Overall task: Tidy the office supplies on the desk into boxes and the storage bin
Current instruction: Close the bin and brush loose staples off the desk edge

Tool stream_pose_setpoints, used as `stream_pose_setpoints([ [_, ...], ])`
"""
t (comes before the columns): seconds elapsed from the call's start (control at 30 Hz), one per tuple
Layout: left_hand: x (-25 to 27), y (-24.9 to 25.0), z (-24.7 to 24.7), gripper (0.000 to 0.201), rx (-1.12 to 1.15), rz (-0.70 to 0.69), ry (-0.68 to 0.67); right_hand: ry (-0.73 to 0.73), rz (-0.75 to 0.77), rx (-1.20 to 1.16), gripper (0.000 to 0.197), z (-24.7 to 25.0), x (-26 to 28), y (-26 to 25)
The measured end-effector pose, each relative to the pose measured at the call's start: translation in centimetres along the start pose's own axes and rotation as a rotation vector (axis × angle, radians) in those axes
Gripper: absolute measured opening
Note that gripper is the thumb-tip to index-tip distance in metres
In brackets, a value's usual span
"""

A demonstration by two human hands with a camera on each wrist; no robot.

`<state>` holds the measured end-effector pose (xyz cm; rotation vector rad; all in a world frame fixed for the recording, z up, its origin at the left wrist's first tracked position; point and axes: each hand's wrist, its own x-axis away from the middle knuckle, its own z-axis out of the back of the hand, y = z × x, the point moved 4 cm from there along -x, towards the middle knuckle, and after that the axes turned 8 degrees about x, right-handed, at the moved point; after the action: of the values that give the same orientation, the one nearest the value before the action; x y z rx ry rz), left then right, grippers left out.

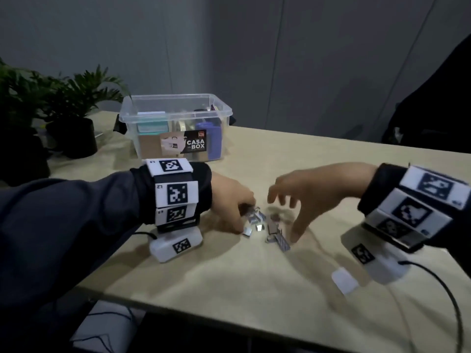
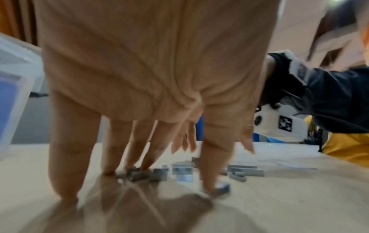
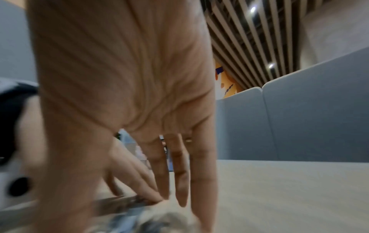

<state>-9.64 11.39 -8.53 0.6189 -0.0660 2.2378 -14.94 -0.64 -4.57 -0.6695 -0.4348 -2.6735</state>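
While both hands (image 1: 257, 200) splayed, empty, over staples (image 1: 265, 225): bin (image 1: 142, 103) w/ supplies.

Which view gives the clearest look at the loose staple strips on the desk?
The left wrist view: the small grey metal staple strips lie sharp and close beneath the left hand. The head view shows the pile small between both hands. The right wrist view shows only a blur.

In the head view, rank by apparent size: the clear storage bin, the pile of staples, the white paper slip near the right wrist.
1. storage bin, largest though farthest away.
2. pile of staples.
3. paper slip, not far behind the pile; it lies nearer the camera, so their true order is unsure.
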Motion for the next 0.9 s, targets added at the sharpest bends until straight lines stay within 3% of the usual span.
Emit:
stream_pose_setpoints([
  [0.03,0.2,0.3,0.3,0.043,0.012,0.003,0.045,-0.043,-0.059,-0.079,0.084,-0.2,0.1,0.4],
  [0.1,0.6,0.8,0.8,0.043,0.012,0.040,0.111,-0.166,-0.104,-0.210,0.086,-1.0,-0.1,0.1],
  [0.2,0.7,1.9,0.5,0.050,0.030,0.056,0.122,-0.168,-0.074,-0.318,0.056,-2.1,-1.2,-0.9],
  [0.3,1.4,2.8,0.3,0.033,0.111,-0.021,0.156,-0.099,-0.013,-0.491,0.026,-1.9,-2.3,-1.9],
  [0.37,2.4,2.9,0.4,0.032,0.204,-0.030,0.171,-0.062,-0.002,-0.507,0.032,-1.4,-2.6,-2.2],
  [0.43,4.0,2.1,0.7,0.047,0.347,0.031,0.212,-0.008,-0.032,-0.455,0.050,-1.1,-2.5,-1.8],
  [0.5,6.2,1.2,1.0,0.051,0.476,0.067,0.322,0.067,-0.077,-0.471,0.066,-1.0,-2.2,-1.1],
  [0.6,10.1,-0.2,0.7,0.033,0.669,0.081,0.666,0.089,-0.075,-0.518,0.070,-1.3,-1.8,-0.9],
  [0.73,14.3,-1.7,-2.6,0.014,1.091,0.077,1.226,0.070,0.001,-0.559,0.051,-1.2,-1.9,-2.7],
  [0.8,15.6,-2.7,-6.0,0.017,1.159,0.193,1.563,0.061,0.039,-0.538,0.045,-1.2,-2.0,-3.7],
  [0.9,16.8,-3.5,-12.4,0.032,1.406,0.478,2.112,0.070,0.072,-0.486,0.047,-0.9,-2.0,-4.8],
])
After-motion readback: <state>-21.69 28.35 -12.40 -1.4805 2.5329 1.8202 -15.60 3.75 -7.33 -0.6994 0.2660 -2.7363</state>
